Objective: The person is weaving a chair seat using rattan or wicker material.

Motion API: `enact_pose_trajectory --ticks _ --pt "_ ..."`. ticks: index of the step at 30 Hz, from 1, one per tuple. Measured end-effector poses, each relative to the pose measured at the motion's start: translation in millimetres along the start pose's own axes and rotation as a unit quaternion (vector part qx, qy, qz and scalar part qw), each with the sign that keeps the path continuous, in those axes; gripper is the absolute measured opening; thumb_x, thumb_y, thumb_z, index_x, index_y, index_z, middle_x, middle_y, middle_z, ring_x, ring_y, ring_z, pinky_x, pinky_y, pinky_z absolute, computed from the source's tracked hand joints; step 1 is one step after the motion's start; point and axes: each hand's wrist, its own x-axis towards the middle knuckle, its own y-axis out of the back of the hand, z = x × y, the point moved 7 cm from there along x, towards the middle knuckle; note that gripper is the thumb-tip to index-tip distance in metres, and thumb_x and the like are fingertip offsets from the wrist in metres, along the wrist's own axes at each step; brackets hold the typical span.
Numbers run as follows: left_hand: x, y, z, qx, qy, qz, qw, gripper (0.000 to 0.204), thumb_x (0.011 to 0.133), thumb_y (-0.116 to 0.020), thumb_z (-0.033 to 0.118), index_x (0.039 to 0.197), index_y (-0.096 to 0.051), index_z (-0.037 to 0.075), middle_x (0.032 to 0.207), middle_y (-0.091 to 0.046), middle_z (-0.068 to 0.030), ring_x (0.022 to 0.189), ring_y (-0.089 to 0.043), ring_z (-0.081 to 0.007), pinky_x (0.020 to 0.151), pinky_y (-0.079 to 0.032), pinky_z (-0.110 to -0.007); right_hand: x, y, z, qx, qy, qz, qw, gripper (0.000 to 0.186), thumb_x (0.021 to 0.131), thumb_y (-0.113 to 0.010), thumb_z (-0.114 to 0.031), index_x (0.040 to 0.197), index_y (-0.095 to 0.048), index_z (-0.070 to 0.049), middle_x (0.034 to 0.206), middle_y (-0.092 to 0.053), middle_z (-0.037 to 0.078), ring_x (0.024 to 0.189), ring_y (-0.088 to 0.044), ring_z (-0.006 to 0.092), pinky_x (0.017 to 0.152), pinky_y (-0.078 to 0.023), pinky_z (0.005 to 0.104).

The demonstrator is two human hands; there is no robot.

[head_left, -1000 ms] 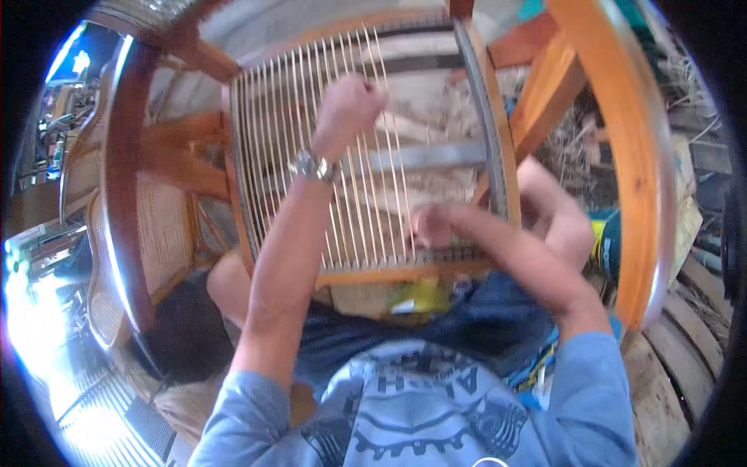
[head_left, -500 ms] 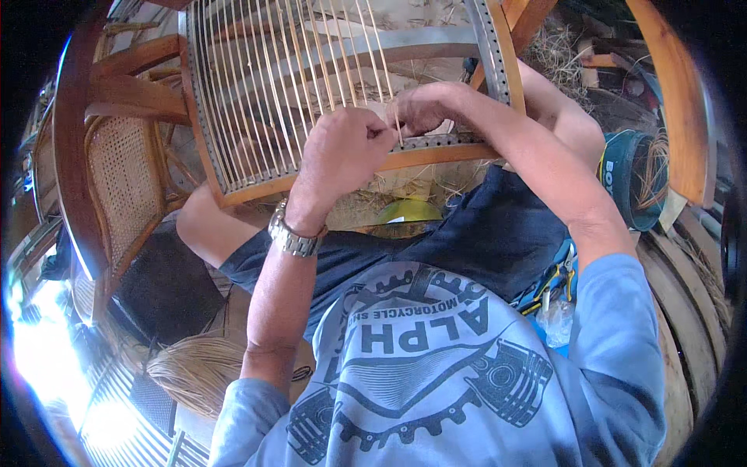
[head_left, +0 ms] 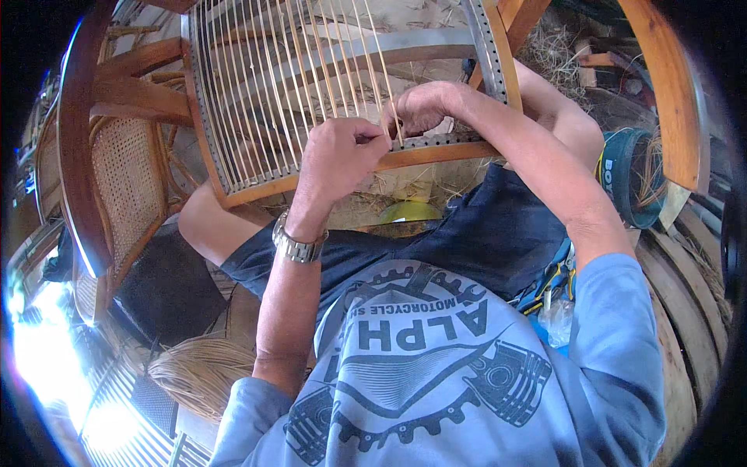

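A wooden chair frame (head_left: 443, 153) with a row of small drilled holes lies across in front of me. Pale cane strands (head_left: 268, 74) run side by side over its opening, crowded toward the left. At the near rail my left hand (head_left: 338, 159) is closed, thumb and forefinger pinched at the lower end of the rightmost cane strand (head_left: 380, 66). My right hand (head_left: 424, 107) reaches in from the right over the frame. Its fingers curl around that same strand just beyond the left fingertips; some of these fingertips are hidden.
A chair with a woven cane panel (head_left: 128, 175) stands at left, above a black box (head_left: 167, 284). A bundle of cane (head_left: 198, 373) lies lower left. At right are a dark green bucket (head_left: 622, 175) with cane coils, a curved wooden arm (head_left: 669, 93) and pliers (head_left: 554, 279).
My left hand has dropped slightly toward the near rail, its thumb and forefinger now closer to the holes. The right hand has barely shifted, its fingers still at the strand.
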Motion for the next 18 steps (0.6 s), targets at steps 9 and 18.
enact_pose_trajectory --ticks 9,18 --pt "-0.6 -2.7 -4.7 0.004 0.026 -0.011 1.000 0.025 0.085 -0.072 0.024 0.095 -0.075 0.001 0.075 -0.071 -0.0081 0.067 -0.064 -0.0104 0.063 -0.051 -0.029 -12.9 -11.0 -38.6 -0.270 0.066 0.017 0.961 0.019 0.085 -0.064 -0.008 0.102 -0.073 -0.009 0.089 -0.073 0.006 0.081 -0.061 0.0159 0.073 -0.050 0.0332" --pt "-34.9 -0.1 11.6 0.032 -0.083 0.042 0.995 0.024 0.087 -0.074 0.019 0.106 -0.074 0.004 0.090 -0.068 -0.0105 0.077 -0.066 -0.0194 0.070 -0.053 -0.032 -7.6 -3.6 -22.8 -0.304 0.006 0.019 0.952 0.022 0.086 -0.064 -0.015 0.106 -0.070 -0.007 0.093 -0.073 0.013 0.081 -0.062 0.0223 0.075 -0.051 0.0369"
